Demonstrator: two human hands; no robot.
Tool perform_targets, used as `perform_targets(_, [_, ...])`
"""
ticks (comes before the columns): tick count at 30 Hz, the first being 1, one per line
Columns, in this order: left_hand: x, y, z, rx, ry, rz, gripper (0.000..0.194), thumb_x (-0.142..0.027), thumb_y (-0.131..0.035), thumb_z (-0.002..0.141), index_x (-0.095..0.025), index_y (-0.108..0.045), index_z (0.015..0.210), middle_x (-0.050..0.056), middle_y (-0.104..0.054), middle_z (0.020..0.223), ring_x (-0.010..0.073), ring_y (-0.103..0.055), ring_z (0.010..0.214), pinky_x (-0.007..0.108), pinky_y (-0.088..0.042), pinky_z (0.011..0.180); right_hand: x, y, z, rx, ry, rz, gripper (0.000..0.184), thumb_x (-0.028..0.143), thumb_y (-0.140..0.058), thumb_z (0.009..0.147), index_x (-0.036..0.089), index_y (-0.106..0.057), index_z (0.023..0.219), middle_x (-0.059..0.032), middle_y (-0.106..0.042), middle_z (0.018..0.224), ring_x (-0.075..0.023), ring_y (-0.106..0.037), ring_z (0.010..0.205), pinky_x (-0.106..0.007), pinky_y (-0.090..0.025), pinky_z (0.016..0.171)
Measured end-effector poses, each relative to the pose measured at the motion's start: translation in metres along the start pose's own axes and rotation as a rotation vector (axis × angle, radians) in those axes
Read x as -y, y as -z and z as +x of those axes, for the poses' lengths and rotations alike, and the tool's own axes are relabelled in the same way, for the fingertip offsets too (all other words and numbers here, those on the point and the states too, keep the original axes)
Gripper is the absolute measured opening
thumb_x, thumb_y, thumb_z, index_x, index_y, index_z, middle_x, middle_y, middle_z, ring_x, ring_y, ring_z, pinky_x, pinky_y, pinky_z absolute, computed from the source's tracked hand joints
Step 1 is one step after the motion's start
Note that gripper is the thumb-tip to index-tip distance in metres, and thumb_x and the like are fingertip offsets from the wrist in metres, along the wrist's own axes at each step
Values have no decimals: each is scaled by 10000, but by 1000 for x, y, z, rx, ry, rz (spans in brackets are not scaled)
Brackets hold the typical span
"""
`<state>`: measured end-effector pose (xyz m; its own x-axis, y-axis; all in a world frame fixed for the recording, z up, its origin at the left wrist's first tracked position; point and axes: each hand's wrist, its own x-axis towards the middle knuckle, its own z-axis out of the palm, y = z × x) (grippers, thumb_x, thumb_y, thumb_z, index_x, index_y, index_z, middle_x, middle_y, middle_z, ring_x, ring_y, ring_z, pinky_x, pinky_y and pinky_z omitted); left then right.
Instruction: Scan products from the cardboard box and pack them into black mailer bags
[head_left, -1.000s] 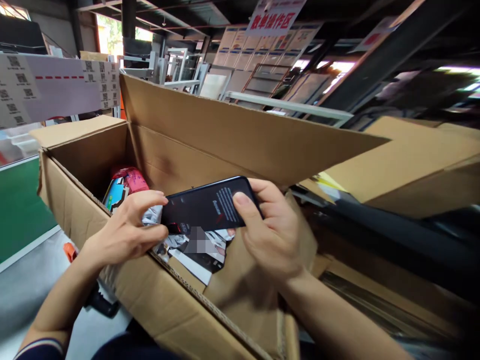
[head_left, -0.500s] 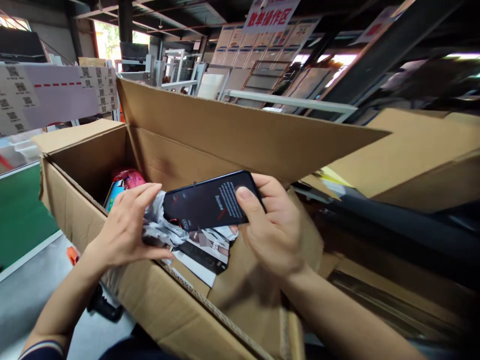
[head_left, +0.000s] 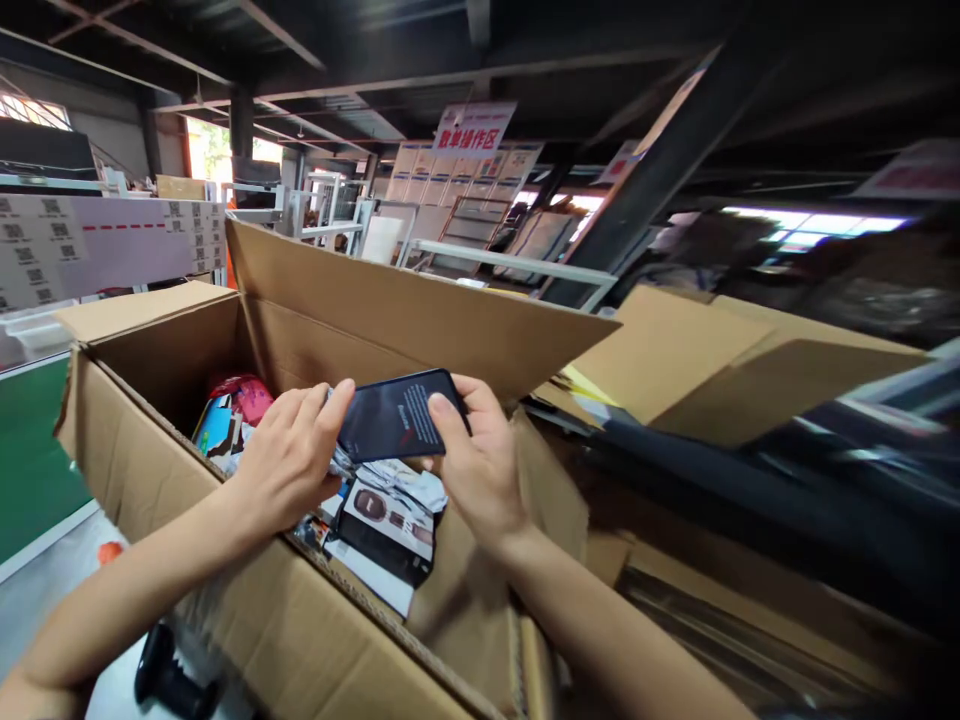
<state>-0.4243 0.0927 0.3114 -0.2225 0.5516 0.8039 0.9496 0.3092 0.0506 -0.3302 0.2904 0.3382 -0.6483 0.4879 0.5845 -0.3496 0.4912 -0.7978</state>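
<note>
A black smartphone [head_left: 397, 415] with white text and a red mark on its screen is held above an open cardboard box [head_left: 150, 500]. My right hand [head_left: 480, 465] grips its right side, with the thumb on the screen. The fingertips of my left hand [head_left: 289, 455] press its left edge. Below the phone in the box lie crumpled paper [head_left: 397, 482] and a printed white-and-black carton [head_left: 382, 525]. Farther back are a pink wrapped package [head_left: 241, 398] and a blue printed box [head_left: 216, 430]. My hands hide part of the contents.
Another cardboard box flap [head_left: 712, 370] and a long dark object [head_left: 750, 480] lie to the right. A black handle [head_left: 172, 675] sits on the floor below left, beside a green panel [head_left: 30, 470]. A QR-code sheet [head_left: 112, 240] and white racks stand behind.
The view has tilted upward, so the box sits lower and smaller. My left hand has moved up onto the phone's left edge, and the phone now tilts differently between my hands.
</note>
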Motion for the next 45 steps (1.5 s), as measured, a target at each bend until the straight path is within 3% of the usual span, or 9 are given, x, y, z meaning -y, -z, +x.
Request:
perform_targets(7, [4, 12, 12, 56, -63, -228, 1089, -157, -720, 785, -233, -98, 1675, 189, -599, 1499, 322, -660, 1282, 480, -561, 1065, 3, 0, -6, 2, -1, 41, 352, 598, -657, 943, 277, -602, 1076, 4, -586, 821, -151, -500, 550, -264, -424, 374])
perform_targets(11, [20, 47, 17, 282, 39, -377, 1087, -354, -821, 810, -230, -180, 1679, 191, -590, 1520, 312, -630, 1342, 429, -547, 1072, 7, 2, -10, -19, 57, 3, 324, 566, -654, 950, 278, -606, 1090, -23, -619, 930, -146, -511, 583, -258, -428, 378])
perform_targets(14, [41, 65, 28, 476, 132, -423, 773, -456, -816, 830, -230, -525, 1510, 132, -676, 1416, 296, -666, 1263, 378, -550, 1020, 12, 4, -13, 16, 74, 11, 304, 547, -645, 962, 276, -605, 1095, -15, -601, 935, -131, -497, 554, -269, -447, 390])
perform_targets(19, [51, 43, 39, 883, 179, -891, 368, -480, -782, 872, -132, -752, 986, 22, -740, 862, 178, -673, 782, 242, -513, 700, 13, 5, -12, 76, 300, -102, 225, 473, -623, 987, 270, -685, 1061, -41, -672, 965, -207, -641, 785, -384, -608, 718])
perform_targets(24, [32, 26, 32, 792, 321, -1125, 349, -454, -837, 834, -124, -736, 888, 9, -697, 795, 139, -600, 720, 230, -486, 680, 13, 6, -5, 113, 342, -199, 241, 478, -626, 985, 293, -742, 1089, -49, -725, 951, -242, -682, 863, -414, -619, 819])
perform_targets(27, [30, 29, 32, 836, 382, -1223, 532, -649, -797, 818, -127, -725, 889, 11, -654, 755, 135, -552, 674, 242, -469, 630, 13, 6, -1, 126, 369, -217, 251, 463, -625, 995, 291, -750, 1128, -50, -748, 984, -235, -700, 886, -393, -623, 834])
perform_targets(32, [37, 25, 32, 780, 493, -1017, 647, -756, -561, 938, -148, -631, 730, -45, -425, 600, 88, -328, 561, 221, -261, 482, 5, 3, 4, 195, 405, -196, 253, 399, -621, 1010, 256, -754, 1172, -53, -764, 989, -210, -712, 885, -351, -621, 820])
perform_targets(39, [30, 24, 30, 734, 631, -1185, 577, -699, -677, 894, -131, -717, 806, 29, -644, 685, 151, -564, 637, 249, -455, 581, 7, 0, 8, 230, 397, -147, 286, 388, -606, 1016, 254, -746, 1227, -60, -773, 1052, -211, -719, 930, -374, -621, 898])
perform_targets(45, [20, 25, 27, 578, 589, -1266, 525, -465, -906, 769, -171, -755, 1176, 44, -748, 830, 170, -662, 732, 245, -517, 664, 2, -4, 11, 283, 291, -34, 346, 417, -629, 1005, 243, -675, 1301, -65, -755, 1066, -207, -717, 956, -369, -620, 898])
